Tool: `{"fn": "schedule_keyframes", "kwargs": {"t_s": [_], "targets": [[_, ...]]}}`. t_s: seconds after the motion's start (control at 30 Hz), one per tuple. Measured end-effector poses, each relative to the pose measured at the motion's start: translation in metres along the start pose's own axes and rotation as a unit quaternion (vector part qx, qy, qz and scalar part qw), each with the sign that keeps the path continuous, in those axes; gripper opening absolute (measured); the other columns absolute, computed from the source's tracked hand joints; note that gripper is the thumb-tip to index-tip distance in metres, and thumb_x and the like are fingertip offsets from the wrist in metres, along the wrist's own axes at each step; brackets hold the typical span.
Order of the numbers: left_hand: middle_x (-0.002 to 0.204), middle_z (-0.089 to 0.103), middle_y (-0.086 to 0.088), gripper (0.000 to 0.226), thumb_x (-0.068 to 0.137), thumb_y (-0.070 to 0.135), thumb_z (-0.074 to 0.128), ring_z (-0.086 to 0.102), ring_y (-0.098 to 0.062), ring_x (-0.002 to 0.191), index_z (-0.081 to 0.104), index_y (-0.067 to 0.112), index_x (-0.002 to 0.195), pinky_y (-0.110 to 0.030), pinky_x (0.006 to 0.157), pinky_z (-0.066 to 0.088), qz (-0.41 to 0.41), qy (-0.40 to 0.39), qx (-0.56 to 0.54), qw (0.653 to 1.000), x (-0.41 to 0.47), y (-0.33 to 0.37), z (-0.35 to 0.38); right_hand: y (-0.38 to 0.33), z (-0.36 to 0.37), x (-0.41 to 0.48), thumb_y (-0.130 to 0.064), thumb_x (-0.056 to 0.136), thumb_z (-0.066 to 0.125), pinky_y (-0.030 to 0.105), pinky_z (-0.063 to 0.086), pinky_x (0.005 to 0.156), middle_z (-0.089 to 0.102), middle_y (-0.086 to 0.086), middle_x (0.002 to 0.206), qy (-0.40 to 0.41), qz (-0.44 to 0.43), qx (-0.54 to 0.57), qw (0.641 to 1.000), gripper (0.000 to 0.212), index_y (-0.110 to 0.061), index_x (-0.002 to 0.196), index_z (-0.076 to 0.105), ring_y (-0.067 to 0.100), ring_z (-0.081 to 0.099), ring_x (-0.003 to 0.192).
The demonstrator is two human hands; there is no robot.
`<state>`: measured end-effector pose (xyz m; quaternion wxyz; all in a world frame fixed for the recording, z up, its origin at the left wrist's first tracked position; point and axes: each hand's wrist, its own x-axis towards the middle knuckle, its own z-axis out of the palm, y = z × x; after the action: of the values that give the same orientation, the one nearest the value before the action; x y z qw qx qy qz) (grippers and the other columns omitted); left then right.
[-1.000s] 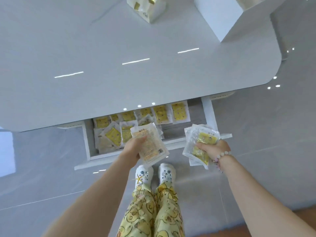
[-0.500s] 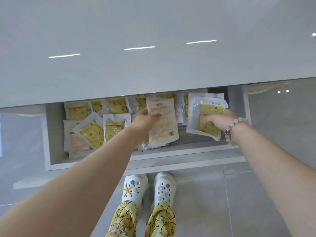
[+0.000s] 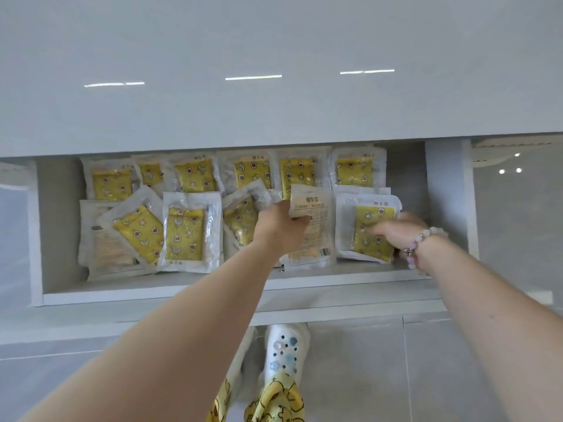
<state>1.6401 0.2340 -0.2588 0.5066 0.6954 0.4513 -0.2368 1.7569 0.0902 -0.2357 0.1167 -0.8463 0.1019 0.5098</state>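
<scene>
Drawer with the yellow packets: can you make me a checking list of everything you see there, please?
Surface: glossy white worktop reflecting strip lights, with an open white drawer under its edge.
Job's things: a print-side-up packet marked HAND WARMER, and a stack of packets at the drawer's right end.
Clutter: loose packets with yellow starry pouches, in two rough rows, some overlapping and tilted.
Grippers: left hand grips the print-side-up packet near its top. Right hand holds the stack of packets. A bead bracelet is on that wrist.
Cables: nothing seen.
Surroundings: grey tiled floor, a white shoe with charms, and yellow patterned trousers.
</scene>
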Motion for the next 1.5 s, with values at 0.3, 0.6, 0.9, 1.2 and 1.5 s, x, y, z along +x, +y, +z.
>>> {"fn": "schedule_keyframes", "kwargs": {"t_s": [0.3,0.6,0.9,1.2,1.5], "targets": [[0.109,0.061,-0.007,0.036,0.090,0.027,0.062,0.061,-0.029,0.101,0.046,0.009,0.117,-0.032,0.064,0.042,-0.057,0.129,0.158,0.977,-0.006,0.003,0.015,0.006,0.004,0.016,-0.029,0.077,0.077,0.028,0.053,0.062,0.063,0.005,0.104,0.034,-0.047,-0.028,0.998,0.040,-0.012,0.107,0.058,0.022,0.061,0.077],[0.104,0.061,-0.005,0.036,0.083,0.016,0.071,0.063,-0.026,0.097,0.049,0.009,0.111,-0.028,0.060,0.041,-0.074,0.163,0.199,0.963,0.000,0.011,0.014,0.001,0.004,0.012,-0.039,0.075,0.077,0.020,0.046,0.047,0.061,0.001,0.063,0.088,-0.003,-0.061,0.994,0.037,-0.011,0.096,0.066,0.013,0.054,0.047],[0.125,0.048,-0.010,0.047,0.084,-0.003,0.057,0.053,-0.028,0.110,0.038,0.005,0.126,-0.032,0.069,0.049,0.017,0.174,0.281,0.944,-0.005,0.009,0.027,0.006,0.026,0.010,-0.027,0.079,0.075,0.034,0.047,0.075,0.056,0.013,0.116,0.264,-0.090,-0.210,0.937,0.046,-0.009,0.117,0.055,0.030,0.057,0.108],[0.135,0.043,-0.017,0.050,0.086,-0.006,0.051,0.056,-0.030,0.112,0.036,0.000,0.134,-0.032,0.077,0.049,0.030,0.051,0.301,0.952,-0.019,0.017,0.036,0.002,0.044,-0.006,-0.007,0.096,0.041,0.031,0.044,0.077,0.052,0.012,0.124,0.159,-0.114,-0.328,0.924,0.028,-0.006,0.119,0.056,0.028,0.056,0.110],[0.138,0.044,-0.009,0.043,0.096,0.022,0.037,0.045,-0.027,0.125,0.037,0.010,0.137,-0.036,0.096,0.040,0.019,-0.120,0.328,0.937,-0.098,0.018,-0.017,-0.011,0.028,-0.114,-0.045,0.097,0.033,0.038,0.038,0.101,0.045,0.005,0.137,0.031,-0.145,-0.381,0.913,0.048,-0.014,0.127,0.053,0.024,0.037,0.129]]}}
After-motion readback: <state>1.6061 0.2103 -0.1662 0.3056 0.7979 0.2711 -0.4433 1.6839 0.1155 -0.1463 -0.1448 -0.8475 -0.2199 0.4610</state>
